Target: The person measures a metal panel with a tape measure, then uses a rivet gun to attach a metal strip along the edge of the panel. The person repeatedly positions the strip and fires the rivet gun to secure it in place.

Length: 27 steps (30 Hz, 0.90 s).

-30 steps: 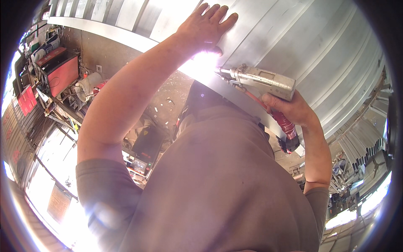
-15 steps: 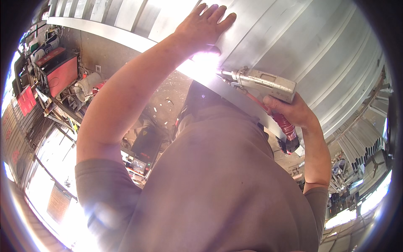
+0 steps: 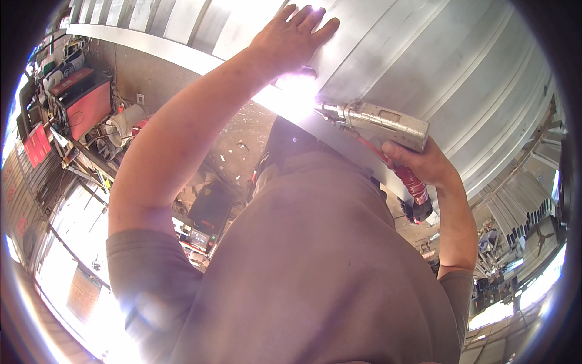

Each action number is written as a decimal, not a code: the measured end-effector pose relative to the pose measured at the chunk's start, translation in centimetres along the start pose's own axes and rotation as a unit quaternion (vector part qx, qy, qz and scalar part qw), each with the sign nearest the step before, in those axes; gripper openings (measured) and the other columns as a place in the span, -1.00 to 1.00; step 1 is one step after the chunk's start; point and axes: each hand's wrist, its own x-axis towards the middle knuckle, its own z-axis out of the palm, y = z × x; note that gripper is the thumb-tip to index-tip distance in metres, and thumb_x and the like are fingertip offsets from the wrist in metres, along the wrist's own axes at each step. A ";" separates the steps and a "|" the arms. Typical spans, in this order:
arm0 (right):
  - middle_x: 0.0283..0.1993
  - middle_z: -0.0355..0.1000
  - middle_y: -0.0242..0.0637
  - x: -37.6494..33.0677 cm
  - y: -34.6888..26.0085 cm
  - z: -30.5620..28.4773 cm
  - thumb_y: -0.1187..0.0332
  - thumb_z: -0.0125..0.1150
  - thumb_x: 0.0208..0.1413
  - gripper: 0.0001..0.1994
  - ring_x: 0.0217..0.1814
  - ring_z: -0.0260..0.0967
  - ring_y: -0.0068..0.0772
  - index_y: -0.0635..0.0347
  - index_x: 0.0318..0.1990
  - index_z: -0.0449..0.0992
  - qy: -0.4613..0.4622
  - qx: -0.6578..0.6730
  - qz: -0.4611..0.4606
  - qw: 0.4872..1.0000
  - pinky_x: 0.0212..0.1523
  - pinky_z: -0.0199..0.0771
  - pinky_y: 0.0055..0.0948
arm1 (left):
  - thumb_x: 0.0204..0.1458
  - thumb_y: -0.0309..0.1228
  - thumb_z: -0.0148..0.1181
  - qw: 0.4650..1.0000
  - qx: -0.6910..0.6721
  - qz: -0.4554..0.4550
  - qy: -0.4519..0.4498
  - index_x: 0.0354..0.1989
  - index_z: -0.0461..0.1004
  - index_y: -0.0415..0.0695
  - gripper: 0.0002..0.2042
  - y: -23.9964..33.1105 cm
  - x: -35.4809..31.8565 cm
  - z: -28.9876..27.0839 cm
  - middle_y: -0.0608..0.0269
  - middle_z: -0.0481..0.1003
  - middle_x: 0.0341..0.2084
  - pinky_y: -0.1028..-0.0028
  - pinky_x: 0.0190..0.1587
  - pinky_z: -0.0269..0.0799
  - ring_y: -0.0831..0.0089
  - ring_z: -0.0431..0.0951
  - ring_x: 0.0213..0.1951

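two hands are up at the ribbed metal panel (image 3: 461, 73), and nearest the camera is the back of a grey-brown shirt (image 3: 315, 267) that fills the lower view. just below the panel's lower edge, the right hand (image 3: 424, 162) is clenched round the red-taped grip of a handheld welding gun (image 3: 379, 121), its silvery boxy body pointing left so the nozzle meets the panel's edge at a white glare (image 3: 294, 97). the gun looks rigid and fairly weighty at the head, with a cable trailing from the grip's end, so the taped grip seems the sound place to hold it; the tip by the glare is likely hot. above the glare, the left hand (image 3: 294, 36) lies flat and spread against the panel, gripping nothing. the panel looks stiff, smooth and thin-edged. far left of the panel, red machines (image 3: 85, 103) and clutter stand on a workshop floor (image 3: 242, 130).
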 end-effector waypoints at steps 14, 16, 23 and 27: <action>-0.18 0.53 -0.36 -0.4 1.1 -0.5 0.08 0.51 0.16 -0.40 -0.26 0.50 -0.53 0.27 0.21 0.48 -0.001 0.011 0.023 1.000 -0.23 0.59 -0.43 | -0.02 0.06 0.47 1.000 0.014 -0.001 0.003 0.57 -0.06 0.10 0.04 -0.1 0.1 0.2 0.08 0.11 0.51 -0.04 0.58 -0.11 0.15 0.10 0.53; -0.17 0.53 -0.36 -0.3 1.1 -0.6 0.07 0.51 0.16 -0.40 -0.25 0.50 -0.52 0.27 0.21 0.48 0.003 -0.002 0.042 0.999 -0.23 0.59 -0.43 | -0.02 0.05 0.48 1.000 0.013 0.001 0.006 0.56 -0.05 0.09 0.04 -0.1 0.1 0.3 0.08 0.11 0.51 -0.04 0.58 -0.14 0.14 0.11 0.53; -0.14 0.55 -0.32 -0.8 1.3 -0.6 0.06 0.51 0.16 -0.38 -0.22 0.51 -0.50 0.27 0.24 0.47 -0.011 0.011 0.007 1.000 -0.21 0.60 -0.42 | 0.05 0.00 0.46 0.997 0.031 0.013 0.070 0.51 0.13 0.03 -0.11 0.1 -0.4 -2.1 0.04 0.26 0.44 0.10 0.54 0.02 0.12 0.25 0.46; -0.11 0.57 -0.32 -1.4 1.3 -0.4 0.09 0.50 0.16 -0.39 -0.16 0.52 -0.51 0.24 0.25 0.47 0.028 0.008 0.018 0.999 -0.17 0.60 -0.42 | 0.07 -0.13 0.46 0.984 -0.147 0.037 -0.097 0.58 -0.09 -0.17 0.01 -0.4 -0.2 -4.5 -0.16 -0.07 0.55 0.06 0.62 -0.29 0.00 -0.10 0.58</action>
